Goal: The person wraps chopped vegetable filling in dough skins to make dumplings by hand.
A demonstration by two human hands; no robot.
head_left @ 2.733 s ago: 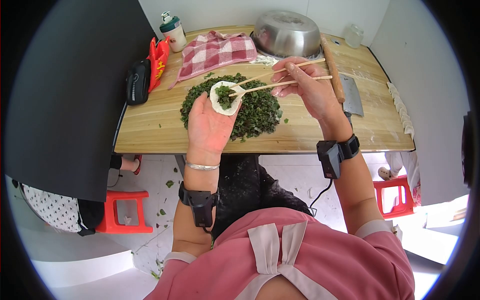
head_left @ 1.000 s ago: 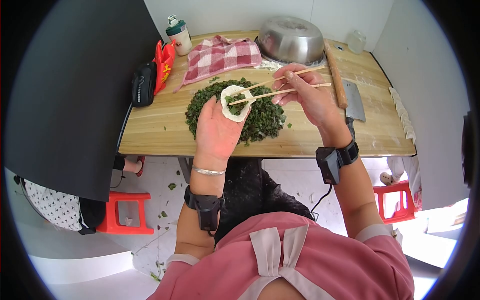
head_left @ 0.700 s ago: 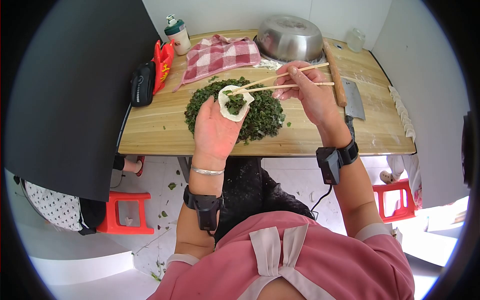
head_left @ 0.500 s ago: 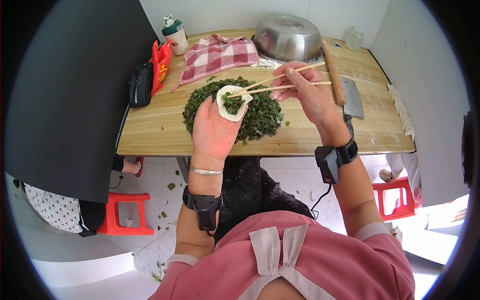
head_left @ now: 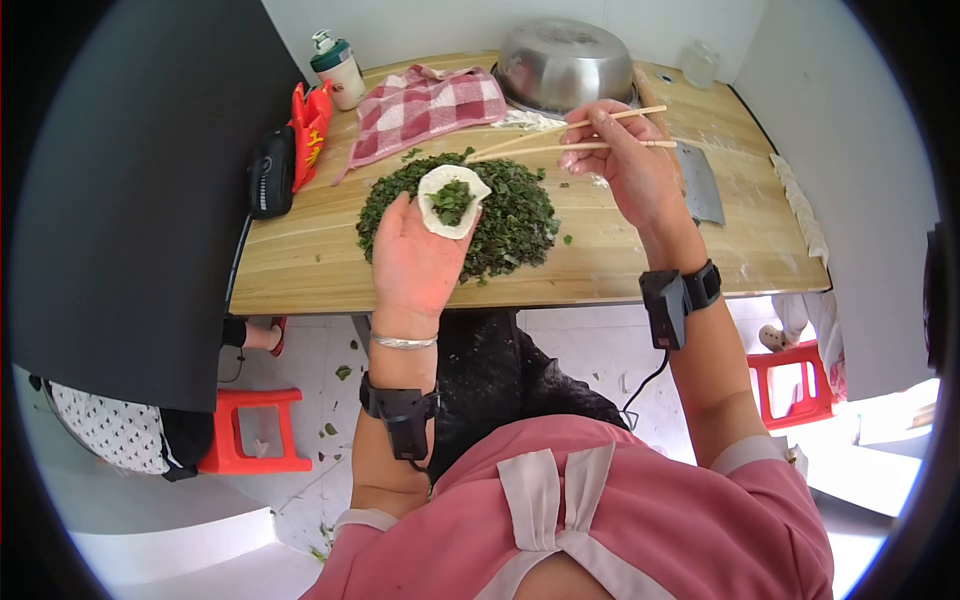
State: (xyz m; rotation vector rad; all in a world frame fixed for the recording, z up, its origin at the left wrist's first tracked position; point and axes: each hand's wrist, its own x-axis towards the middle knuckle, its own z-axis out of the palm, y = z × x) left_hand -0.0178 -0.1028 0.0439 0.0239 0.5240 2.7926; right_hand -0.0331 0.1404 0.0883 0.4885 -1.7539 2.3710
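Note:
My left hand lies palm up over the near-left part of a pile of chopped greens. It holds a round white dumpling wrapper on its fingers, with a small clump of chopped greens in the middle. Flour-dusted, my right hand grips a pair of wooden chopsticks, one spread from the other at the hand end. Their tips meet over the far side of the pile, just beyond the wrapper and apart from it.
An upturned metal bowl, a checked cloth and a bottle stand at the back. A cleaver and a partly hidden rolling pin lie right. White dough pieces line the right edge. Red stools flank the table.
The chopstick tips have left the filling in the wrapper and moved away to the far side of the pile. My right hand has shifted up and right.

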